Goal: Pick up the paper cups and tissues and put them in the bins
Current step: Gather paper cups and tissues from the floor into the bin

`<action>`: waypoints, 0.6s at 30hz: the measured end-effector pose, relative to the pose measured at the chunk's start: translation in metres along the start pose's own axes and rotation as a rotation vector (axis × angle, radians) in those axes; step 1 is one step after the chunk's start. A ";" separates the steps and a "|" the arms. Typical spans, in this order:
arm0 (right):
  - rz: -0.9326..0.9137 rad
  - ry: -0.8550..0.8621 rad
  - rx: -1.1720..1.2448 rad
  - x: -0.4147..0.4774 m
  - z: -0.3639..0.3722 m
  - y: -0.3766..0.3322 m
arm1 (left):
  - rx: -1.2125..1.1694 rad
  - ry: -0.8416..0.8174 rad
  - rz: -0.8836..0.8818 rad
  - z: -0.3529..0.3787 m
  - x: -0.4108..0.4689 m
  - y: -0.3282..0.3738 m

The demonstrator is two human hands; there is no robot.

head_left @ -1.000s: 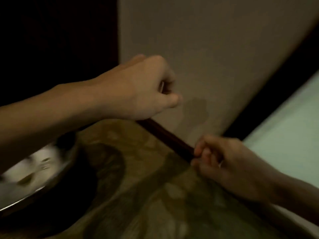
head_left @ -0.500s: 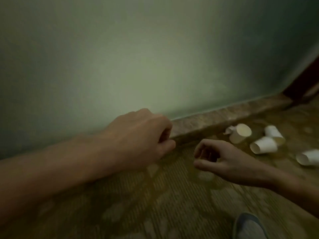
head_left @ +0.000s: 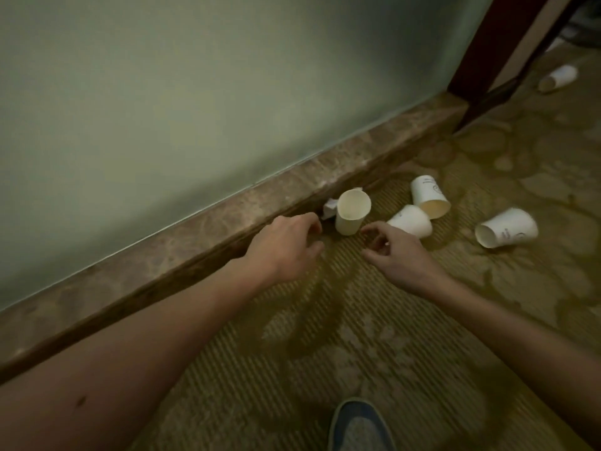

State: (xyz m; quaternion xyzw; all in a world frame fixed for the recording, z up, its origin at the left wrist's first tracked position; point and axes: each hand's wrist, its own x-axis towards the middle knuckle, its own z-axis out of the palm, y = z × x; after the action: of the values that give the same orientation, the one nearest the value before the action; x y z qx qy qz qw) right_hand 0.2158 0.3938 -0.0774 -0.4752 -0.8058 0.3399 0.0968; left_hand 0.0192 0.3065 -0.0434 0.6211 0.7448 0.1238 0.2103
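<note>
Ribbed carpet (head_left: 357, 320) | marble skirting (head_left: 195, 232) | tapered paper cups (head_left: 353, 211) | crumpled tissue (head_left: 329, 208)

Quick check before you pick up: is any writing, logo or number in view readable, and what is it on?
No text here is legible.
Cup with its mouth toward the camera: dark print on the side, too blurred to read.
Cup lying apart at right: dark print, too blurred to read.
Cup against the first one: small faint mark, unreadable.
</note>
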 end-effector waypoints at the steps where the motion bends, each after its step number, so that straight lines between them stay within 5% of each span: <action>1: -0.006 -0.001 -0.005 0.011 -0.001 0.008 | -0.014 -0.015 -0.004 0.008 0.014 0.005; 7: -0.064 0.047 -0.028 0.052 -0.003 0.047 | 0.011 -0.031 0.002 0.050 0.085 0.029; 13: 0.058 0.306 -0.272 0.055 -0.008 0.093 | 0.034 0.005 -0.029 0.077 0.111 0.035; 18: 0.155 0.266 -0.236 0.056 -0.009 0.118 | 0.023 0.096 -0.026 0.081 0.123 0.035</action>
State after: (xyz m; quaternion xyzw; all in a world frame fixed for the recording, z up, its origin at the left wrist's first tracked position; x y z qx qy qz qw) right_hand 0.2728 0.4821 -0.1557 -0.5847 -0.7811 0.1838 0.1194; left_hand 0.0702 0.4275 -0.1185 0.6070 0.7635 0.1420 0.1686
